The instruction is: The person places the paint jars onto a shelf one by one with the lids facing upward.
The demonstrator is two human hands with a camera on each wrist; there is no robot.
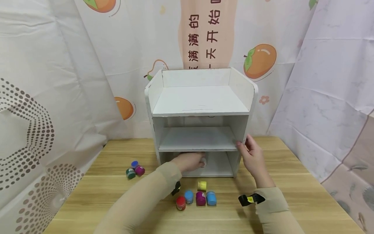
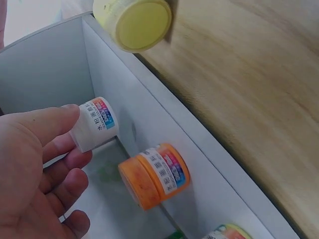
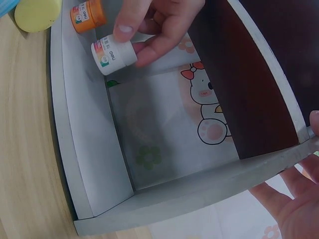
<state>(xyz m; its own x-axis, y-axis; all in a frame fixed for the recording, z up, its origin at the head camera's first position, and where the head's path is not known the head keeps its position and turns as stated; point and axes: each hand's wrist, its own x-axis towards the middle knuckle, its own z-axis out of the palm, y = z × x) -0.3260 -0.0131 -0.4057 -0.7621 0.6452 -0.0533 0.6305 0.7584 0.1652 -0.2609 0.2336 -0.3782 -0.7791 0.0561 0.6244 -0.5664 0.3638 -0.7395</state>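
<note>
A small white paint jar [image 2: 102, 122] is pinched between the thumb and fingers of my left hand [image 1: 189, 162], inside the bottom compartment of a white shelf unit [image 1: 201, 100]. Beside it in the left wrist view, an orange paint jar [image 2: 154, 177] stands on the compartment floor. Part of another jar [image 2: 227, 233] with a yellowish rim shows at the lower edge. At the unit's right side panel, my right hand [image 1: 253, 158] grips the front edge, thumb on the edge and fingers along the outside, as the right wrist view [image 3: 299, 204] also shows.
In front of the unit lie a yellow jar [image 1: 202, 185], a red jar [image 1: 180, 203], a purple jar [image 1: 200, 198] and two blue jars [image 1: 211, 198]. Left of it, green [image 1: 130, 173], blue and magenta jars cluster on the wooden table [image 1: 96, 195]. A patterned curtain hangs behind.
</note>
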